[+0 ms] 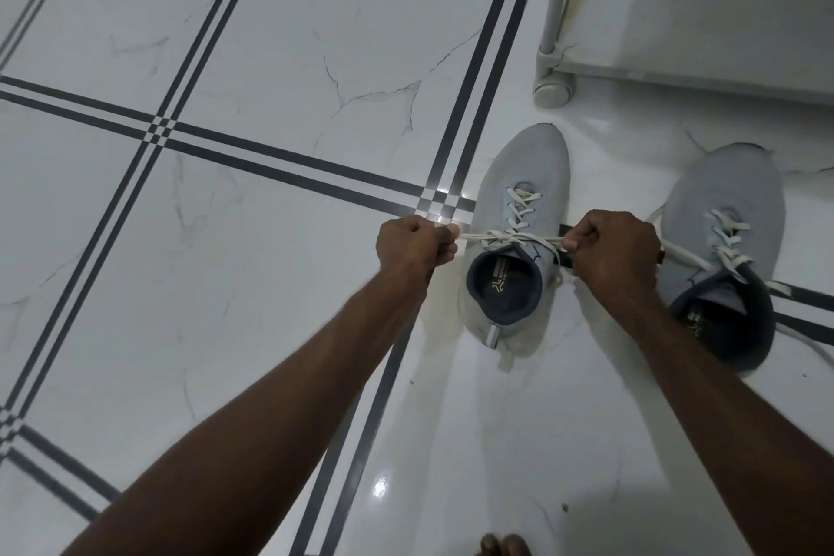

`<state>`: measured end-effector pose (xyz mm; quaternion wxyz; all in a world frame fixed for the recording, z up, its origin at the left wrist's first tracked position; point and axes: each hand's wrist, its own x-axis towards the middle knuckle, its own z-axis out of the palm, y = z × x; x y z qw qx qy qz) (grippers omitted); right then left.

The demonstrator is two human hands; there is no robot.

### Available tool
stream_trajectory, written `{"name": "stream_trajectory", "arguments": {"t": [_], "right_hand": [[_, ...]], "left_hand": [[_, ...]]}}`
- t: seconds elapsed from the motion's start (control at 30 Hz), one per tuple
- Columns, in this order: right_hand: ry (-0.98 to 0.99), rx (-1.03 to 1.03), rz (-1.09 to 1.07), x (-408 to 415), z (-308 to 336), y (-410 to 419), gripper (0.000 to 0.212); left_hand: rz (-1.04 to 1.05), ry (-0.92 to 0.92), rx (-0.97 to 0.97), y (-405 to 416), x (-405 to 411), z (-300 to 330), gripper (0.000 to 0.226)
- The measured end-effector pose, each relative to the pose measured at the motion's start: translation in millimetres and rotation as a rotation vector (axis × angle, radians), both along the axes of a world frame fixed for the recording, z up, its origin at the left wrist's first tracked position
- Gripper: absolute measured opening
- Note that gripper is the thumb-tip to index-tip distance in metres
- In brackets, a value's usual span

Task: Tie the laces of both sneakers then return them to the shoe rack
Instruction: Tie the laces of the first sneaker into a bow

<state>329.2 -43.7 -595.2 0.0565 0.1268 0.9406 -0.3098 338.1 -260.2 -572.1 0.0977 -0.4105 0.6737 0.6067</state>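
Two light grey sneakers with white laces stand on the tiled floor, toes pointing away from me. The left sneaker (519, 176) has its lace (510, 236) stretched taut sideways across the tongue, crossed at the middle. My left hand (413, 246) is closed on the lace's left end, just left of the shoe. My right hand (613, 255) pinches the right end, between the two shoes. The right sneaker (726, 190) has loose laces (686, 257) trailing onto the floor, and my right wrist covers part of its side.
The white shoe rack (586, 68) stands at the upper right, its corner post on a round foot (554, 91) just beyond the left sneaker's toe. Glossy white floor with dark stripe lines spreads to the left. Toes of a bare foot (505, 545) show at the bottom edge.
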Motion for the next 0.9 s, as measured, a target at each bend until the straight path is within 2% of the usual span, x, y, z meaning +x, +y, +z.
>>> {"name": "stream_trajectory", "arguments": {"t": [0.13, 0.2, 0.27, 0.37, 0.43, 0.53, 0.67, 0.73, 0.8, 0.9], "right_hand": [[-0.011, 0.019, 0.043, 0, 5, -2, 0.01], [-0.026, -0.017, 0.104, -3, 5, 4, 0.008], [-0.035, -0.091, 0.157, -6, 5, 7, 0.007], [-0.038, -0.161, 0.171, -10, 8, 9, 0.012], [-0.049, -0.129, 0.212, -13, 9, 9, 0.012], [-0.122, -0.159, 0.267, -16, 10, 11, 0.01], [-0.181, -0.161, 0.365, -25, 10, 17, 0.027], [-0.27, -0.241, 0.374, -30, 10, 22, 0.032], [-0.431, -0.41, 0.348, -33, 7, 27, 0.034], [-0.62, -0.642, 0.302, -37, -5, 33, 0.038]], "left_hand": [[-0.034, 0.041, 0.002, -2, 0, -2, 0.019], [-0.165, 0.081, 0.0, -7, 0, -3, 0.02], [-0.358, 0.094, -0.014, -13, 0, -1, 0.007], [-0.676, 0.131, -0.152, -27, -10, 4, 0.013], [-0.847, 0.12, -0.267, -30, -18, 10, 0.016], [-1.044, 0.11, -0.468, -25, -24, 19, 0.015], [-1.269, 0.238, -0.652, -17, -26, 23, 0.013], [-1.305, 0.318, -0.738, -18, -26, 21, 0.012], [-1.265, 0.37, -0.783, -22, -22, 17, 0.017], [-1.23, 0.359, -0.777, -32, -11, 4, 0.024]]}}
